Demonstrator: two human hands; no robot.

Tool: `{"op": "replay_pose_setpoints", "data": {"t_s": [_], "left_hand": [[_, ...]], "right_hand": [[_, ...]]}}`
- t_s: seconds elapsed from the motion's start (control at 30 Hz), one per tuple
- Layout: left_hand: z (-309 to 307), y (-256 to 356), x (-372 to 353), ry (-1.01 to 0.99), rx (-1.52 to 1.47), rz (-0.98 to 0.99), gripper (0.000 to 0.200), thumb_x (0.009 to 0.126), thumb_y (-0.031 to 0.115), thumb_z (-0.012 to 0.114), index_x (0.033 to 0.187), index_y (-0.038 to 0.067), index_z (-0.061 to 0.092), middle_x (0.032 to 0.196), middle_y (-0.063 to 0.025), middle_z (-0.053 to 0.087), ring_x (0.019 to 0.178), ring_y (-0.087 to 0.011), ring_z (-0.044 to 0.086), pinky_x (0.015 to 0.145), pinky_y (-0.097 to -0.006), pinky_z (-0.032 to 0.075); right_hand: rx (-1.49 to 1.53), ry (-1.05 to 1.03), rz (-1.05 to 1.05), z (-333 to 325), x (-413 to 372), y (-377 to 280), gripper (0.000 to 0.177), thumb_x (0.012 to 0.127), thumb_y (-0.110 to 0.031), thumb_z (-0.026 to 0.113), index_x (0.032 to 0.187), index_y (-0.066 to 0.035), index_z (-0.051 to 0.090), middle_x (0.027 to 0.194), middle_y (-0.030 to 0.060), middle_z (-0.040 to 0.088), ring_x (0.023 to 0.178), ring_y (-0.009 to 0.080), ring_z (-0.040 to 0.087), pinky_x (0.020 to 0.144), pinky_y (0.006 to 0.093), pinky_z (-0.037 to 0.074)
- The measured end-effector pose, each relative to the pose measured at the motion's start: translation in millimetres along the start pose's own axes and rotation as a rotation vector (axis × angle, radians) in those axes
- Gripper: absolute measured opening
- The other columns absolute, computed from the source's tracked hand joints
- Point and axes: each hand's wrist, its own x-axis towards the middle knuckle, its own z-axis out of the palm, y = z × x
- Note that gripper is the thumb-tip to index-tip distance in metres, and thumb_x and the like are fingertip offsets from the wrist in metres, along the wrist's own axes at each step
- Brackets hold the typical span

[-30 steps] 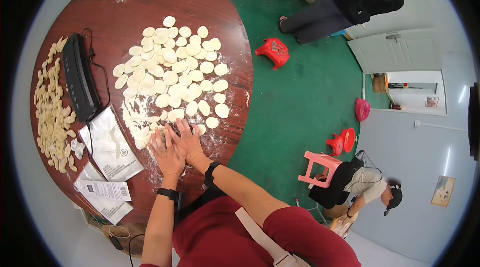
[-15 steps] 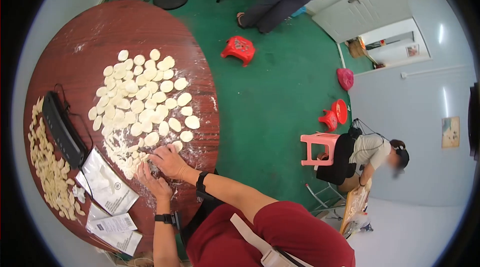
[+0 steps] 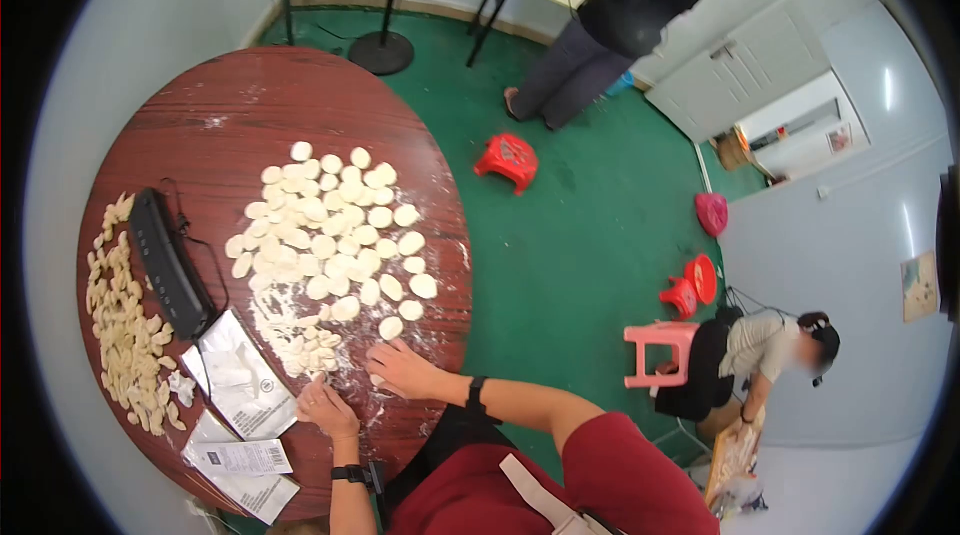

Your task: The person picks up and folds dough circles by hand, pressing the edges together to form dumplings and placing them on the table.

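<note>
At the near edge of the small pile of dough pieces (image 3: 312, 347), my left hand (image 3: 329, 409) rests low over the floured table with its fingers extended towards the pile. To its right, my right hand (image 3: 405, 372) lies low on the table, fingers bent around a small pale piece of dough (image 3: 376, 380) that shows at its left edge. Just beyond this hand is a flattened dough round (image 3: 391, 327). Many more flat dough rounds (image 3: 335, 225) are spread farther up the table, some overlapping.
The round table (image 3: 290, 85) also holds a black appliance (image 3: 172, 265) with a cord, white printed bags (image 3: 240, 380) and a heap of shaped dough pieces (image 3: 130, 335). A red stool (image 3: 508, 160) stands on the green floor. One person (image 3: 610, 30) stands beyond; another (image 3: 750, 355) sits at right.
My hands have moved apart: the right hand has drawn back from the pile to the right, the left a little nearer to me. The camera view has tilted up.
</note>
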Motion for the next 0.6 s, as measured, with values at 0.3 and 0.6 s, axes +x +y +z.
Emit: {"op": "replay_pose_setpoints", "data": {"t_s": [0.3,0.6], "left_hand": [[-6.9,11.1,4.7,0.007,-0.201,-0.014,0.037,0.09,0.024,0.05,0.119,0.003,0.062,0.103,-0.0111,0.062,0.101,-0.0302,0.052,0.096,-0.0477,0.027],[7.2,7.8,5.1,0.218,-0.326,-0.137,0.039,0.1,0.028,0.041,0.12,0.001,0.06,0.09,-0.0076,0.056,0.09,-0.0249,0.051,0.093,-0.0436,0.026]], "right_hand": [[0.1,-0.134,0.166,8.7,8.3,2.6,0.03,0.081,-0.015,0.074,0.105,-0.011,0.057,0.104,0.0091,0.056,0.107,0.0296,0.053,0.088,0.0438,0.039],[-0.009,0.137,0.12,-15.6,32.0,-6.8,0.012,0.089,-0.018,0.068,0.099,-0.012,0.063,0.093,0.0073,0.057,0.1,0.029,0.057,0.086,0.0435,0.042]]}}
